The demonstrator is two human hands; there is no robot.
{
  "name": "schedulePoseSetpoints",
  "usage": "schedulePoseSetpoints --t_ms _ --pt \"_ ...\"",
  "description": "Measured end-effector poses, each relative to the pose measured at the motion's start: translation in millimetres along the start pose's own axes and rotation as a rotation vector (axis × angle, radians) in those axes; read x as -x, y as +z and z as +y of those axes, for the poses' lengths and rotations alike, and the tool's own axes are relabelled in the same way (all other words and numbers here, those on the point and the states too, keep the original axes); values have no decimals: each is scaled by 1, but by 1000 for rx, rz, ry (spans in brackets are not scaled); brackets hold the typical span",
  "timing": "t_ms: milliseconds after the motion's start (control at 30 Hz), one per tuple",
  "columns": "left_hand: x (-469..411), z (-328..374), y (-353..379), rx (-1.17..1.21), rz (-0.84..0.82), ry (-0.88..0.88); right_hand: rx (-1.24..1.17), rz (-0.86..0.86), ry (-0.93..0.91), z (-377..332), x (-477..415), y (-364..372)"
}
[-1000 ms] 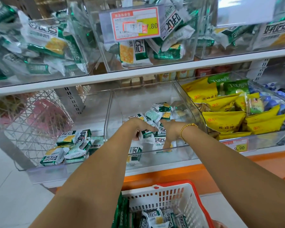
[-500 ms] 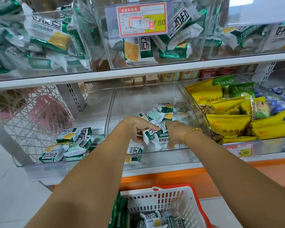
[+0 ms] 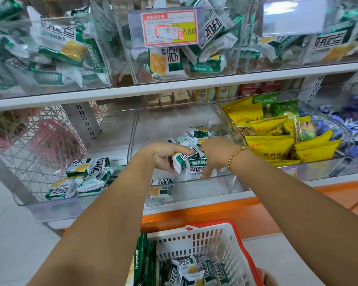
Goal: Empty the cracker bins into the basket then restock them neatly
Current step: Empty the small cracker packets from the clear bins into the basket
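- Noted inside the middle bin: left hand, fingers and thumb curled round a pack, gripping it.
- Noted at 3 o'clock of it, just beside: right hand, back up, fingers laid down over the pile. Clasping or merely pressing: cannot tell. Bracelet on the wrist.
- Pile made up of green-and-white cracker packs, heaped mid-bin and running to 12 o'clock of both hands.
- Lone pack at 6 o'clock of the left hand, against the bin's front wall, apart from the pile.
- Left bin at 9 o'clock of the middle bin, directly alongside; cluster of like packs at its front.
- Basket at 6 o'clock, below the shelf, white with a red rim; further packs lying inside.
- Yellow bags in the bin at 3 o'clock.
- Top bins at 12 o'clock on the upper shelf, holding like packs; price tag on the middle one's front.
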State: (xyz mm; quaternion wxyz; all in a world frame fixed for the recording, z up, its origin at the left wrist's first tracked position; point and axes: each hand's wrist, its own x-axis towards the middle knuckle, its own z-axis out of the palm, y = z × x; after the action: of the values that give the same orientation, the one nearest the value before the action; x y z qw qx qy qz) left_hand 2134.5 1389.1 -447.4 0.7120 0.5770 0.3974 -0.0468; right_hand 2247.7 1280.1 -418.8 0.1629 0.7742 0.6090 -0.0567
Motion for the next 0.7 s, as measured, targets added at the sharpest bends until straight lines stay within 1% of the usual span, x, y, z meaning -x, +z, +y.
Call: schedulePoseSetpoints --t_ms 100,167,233,267,367,467,533,600,700 --pt "38 0 1 114 1 151 -38 79 -40 1 22 -24" --pt "71 -11 6 221 18 269 -123 98 -89 5 46 -33" --pt "103 -31 14 342 36 378 -232 42 -147 10 72 -34" --pt "117 -44 20 374 56 411 -304 -16 -184 14 86 -32" --pt "150 -87 40 315 157 448 -532 -197 -268 22 117 -17" --pt "158 -132 60 79 260 386 -597 -353 -282 21 124 10" --pt "149 -162 76 -33 375 278 -605 -400 -280 13 118 34" --pt "129 -192 93 -11 458 147 -543 -453 -290 -2 111 64" --pt "98 -235 123 76 504 -14 -338 -508 -267 -19 97 123"
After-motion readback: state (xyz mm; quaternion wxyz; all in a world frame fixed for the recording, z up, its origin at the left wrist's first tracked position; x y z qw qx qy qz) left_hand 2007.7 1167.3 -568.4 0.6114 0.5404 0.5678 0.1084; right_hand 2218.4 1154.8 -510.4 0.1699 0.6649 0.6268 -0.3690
